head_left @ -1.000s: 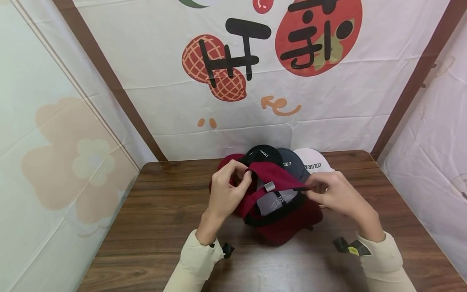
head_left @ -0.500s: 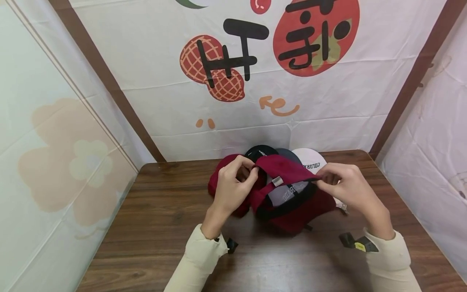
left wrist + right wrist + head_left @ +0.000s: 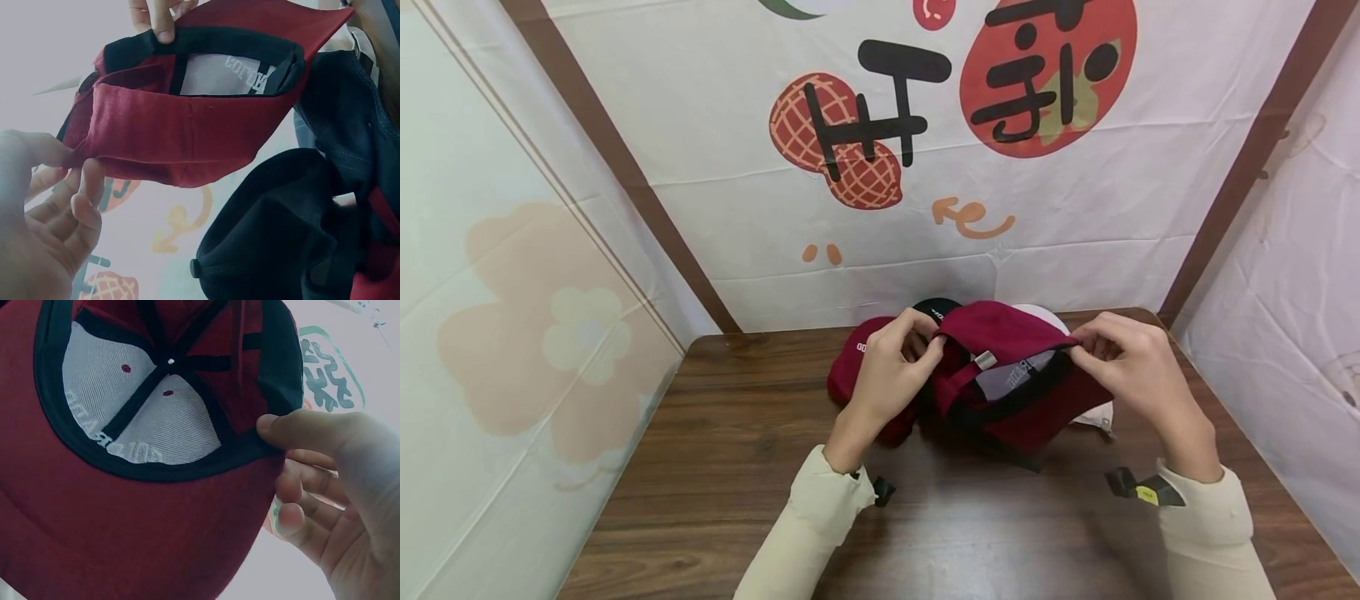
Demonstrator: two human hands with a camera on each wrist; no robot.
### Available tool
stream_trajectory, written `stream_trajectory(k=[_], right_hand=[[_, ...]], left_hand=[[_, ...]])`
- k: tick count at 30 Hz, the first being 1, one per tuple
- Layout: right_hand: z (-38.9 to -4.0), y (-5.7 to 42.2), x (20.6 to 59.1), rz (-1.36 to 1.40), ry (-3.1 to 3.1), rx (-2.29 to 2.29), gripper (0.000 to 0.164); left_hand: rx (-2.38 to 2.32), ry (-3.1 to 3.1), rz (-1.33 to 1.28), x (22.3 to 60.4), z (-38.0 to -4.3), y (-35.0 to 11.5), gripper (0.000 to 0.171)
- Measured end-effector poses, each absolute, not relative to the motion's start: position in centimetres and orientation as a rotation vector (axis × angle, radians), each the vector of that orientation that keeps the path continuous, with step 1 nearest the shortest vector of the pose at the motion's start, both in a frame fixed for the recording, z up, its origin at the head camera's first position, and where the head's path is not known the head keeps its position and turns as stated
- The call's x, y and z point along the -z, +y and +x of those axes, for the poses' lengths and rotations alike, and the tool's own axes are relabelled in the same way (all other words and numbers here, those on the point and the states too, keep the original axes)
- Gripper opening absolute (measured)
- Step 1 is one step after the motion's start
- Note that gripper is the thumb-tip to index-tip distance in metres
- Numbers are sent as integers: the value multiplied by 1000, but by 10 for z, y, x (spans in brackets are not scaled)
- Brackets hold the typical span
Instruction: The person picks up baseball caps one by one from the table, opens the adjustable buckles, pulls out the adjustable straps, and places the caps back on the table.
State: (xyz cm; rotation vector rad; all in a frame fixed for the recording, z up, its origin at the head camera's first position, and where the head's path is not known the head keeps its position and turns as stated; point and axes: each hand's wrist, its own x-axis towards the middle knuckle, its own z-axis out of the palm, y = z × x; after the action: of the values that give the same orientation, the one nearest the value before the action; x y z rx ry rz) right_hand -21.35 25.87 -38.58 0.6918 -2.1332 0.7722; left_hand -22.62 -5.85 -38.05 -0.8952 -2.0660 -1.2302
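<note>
A dark red baseball cap (image 3: 1003, 327) hangs between both hands, its open underside facing me and its brim pointing down. My left hand (image 3: 891, 367) pinches the edge near the back strap and metal buckle. At the opposite side, my right hand (image 3: 1131, 358) pinches the rim, thumb on the black sweatband (image 3: 187, 472) in the right wrist view. White lining with reversed lettering shows inside. Behind it, a second dark red cap (image 3: 850, 362), a black cap (image 3: 934, 309) and a white cap (image 3: 1041, 314) sit on the table, partly covered.
The wooden table (image 3: 737, 467) meets a printed white cloth wall (image 3: 850, 283) right behind the caps. More cloth hangs at the left and right sides. Dark caps (image 3: 269, 231) fill the right of the left wrist view.
Both hands have carried the dark red cap rightward and slightly away from me. The second red cap's lettering has come into view, while the dark blue cap is now hidden.
</note>
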Motion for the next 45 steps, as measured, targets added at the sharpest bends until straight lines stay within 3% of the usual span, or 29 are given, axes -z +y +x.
stream_trajectory(k=[11,19,23,45], right_hand=[[-227,263,380,629,-2056,-695,13],[-237,261,372,615,-1981,-676,13],[-243,261,366,618,-1953,-664,7],[-265,248,357,573,-1885,-701,4]], left_hand=[[1476,-2107,-934,376,-233,-45,13],[1507,-2087,-946,359,-226,-39,15],[1532,-2057,-954,368,-238,-40,14],[1279,-2027,-893,375,-252,-47,14]])
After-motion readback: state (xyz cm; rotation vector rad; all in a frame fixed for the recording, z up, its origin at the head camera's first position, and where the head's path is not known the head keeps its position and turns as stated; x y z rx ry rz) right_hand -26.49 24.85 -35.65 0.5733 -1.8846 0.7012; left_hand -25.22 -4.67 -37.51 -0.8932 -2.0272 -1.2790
